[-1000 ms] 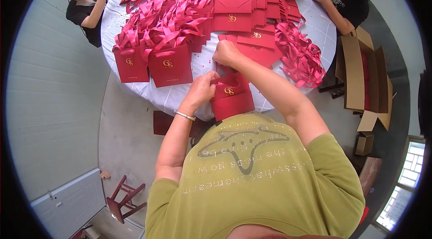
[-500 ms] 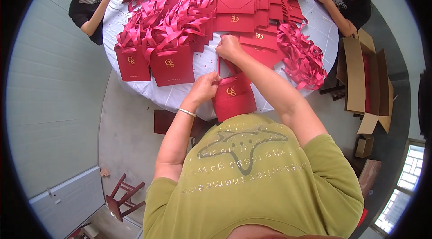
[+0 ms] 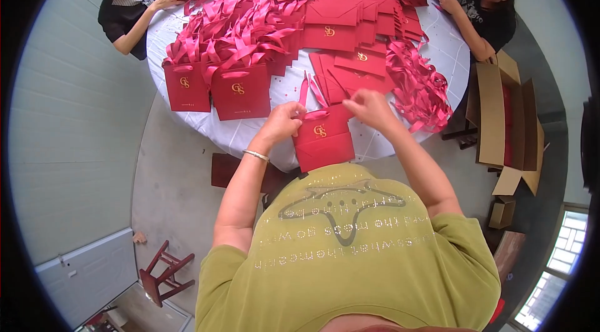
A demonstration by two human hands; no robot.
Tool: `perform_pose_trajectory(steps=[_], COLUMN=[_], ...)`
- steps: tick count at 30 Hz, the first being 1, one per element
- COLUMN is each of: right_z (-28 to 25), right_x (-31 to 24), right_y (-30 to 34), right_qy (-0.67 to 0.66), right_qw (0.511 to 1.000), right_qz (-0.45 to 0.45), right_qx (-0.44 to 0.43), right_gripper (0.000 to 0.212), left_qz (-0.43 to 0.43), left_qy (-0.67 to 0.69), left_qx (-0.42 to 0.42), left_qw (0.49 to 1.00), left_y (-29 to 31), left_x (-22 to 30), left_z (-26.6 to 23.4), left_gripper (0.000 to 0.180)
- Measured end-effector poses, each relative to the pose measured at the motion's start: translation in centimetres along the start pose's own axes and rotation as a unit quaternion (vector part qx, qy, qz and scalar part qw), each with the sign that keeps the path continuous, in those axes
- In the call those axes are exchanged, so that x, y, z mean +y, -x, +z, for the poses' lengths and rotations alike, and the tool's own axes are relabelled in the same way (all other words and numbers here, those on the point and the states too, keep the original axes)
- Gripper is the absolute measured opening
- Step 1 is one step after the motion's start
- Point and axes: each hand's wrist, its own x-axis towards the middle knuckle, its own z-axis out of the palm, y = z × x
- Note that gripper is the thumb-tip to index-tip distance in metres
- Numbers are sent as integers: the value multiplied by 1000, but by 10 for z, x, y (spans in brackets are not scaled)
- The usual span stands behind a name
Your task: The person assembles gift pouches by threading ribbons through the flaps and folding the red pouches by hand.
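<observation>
A red paper gift bag [image 3: 324, 147] with a gold emblem lies at the table's near edge, against my shirt. My left hand [image 3: 284, 124] is closed on its upper left corner, with thumb and fingers pinching the edge. A pink ribbon handle [image 3: 304, 91] stands up in a loop from the top of the bag. Over the upper right corner is my right hand [image 3: 370, 110], its fingers bent together; whatever they pinch is too small to make out. Just beyond lie flat red bags [image 3: 360, 60] in overlapping stacks.
Bags with ribbon handles [image 3: 240, 97] crowd the left of the round, white-covered table [image 3: 219, 135]. Loose pink ribbons [image 3: 420, 85] heap on the right. Two people [image 3: 128, 4] work across the table. An open cardboard box [image 3: 494, 116] stands at right, a wooden stool [image 3: 164, 272] lower left.
My right hand has come down from above the bag's ribbon to its upper right corner. My left hand keeps its hold on the left corner. The ribbon loop now stands free.
</observation>
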Motion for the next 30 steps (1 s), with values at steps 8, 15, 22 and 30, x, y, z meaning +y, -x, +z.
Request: perform_pose_trajectory(steps=[8,15,22,30], right_z=[18,27,21,51], right_x=[16,13,-12,5], right_y=[62,47,9,-23], right_qy=[-105,-89,-299,-350], right_qw=[986,994,925,896], right_qz=[77,56,190,197], right_qx=[-101,-44,-137,-189], right_gripper=[56,55,38,27], left_qz=[-47,-9,17,23], left_qy=[64,9,36,41], left_qx=[-19,-20,-28,-67], left_qw=[997,1000,999,997], left_y=[-1,3,14,17], left_x=[14,10,15,24], left_z=[-11,1,1,-5], left_gripper=[22,22,22,20])
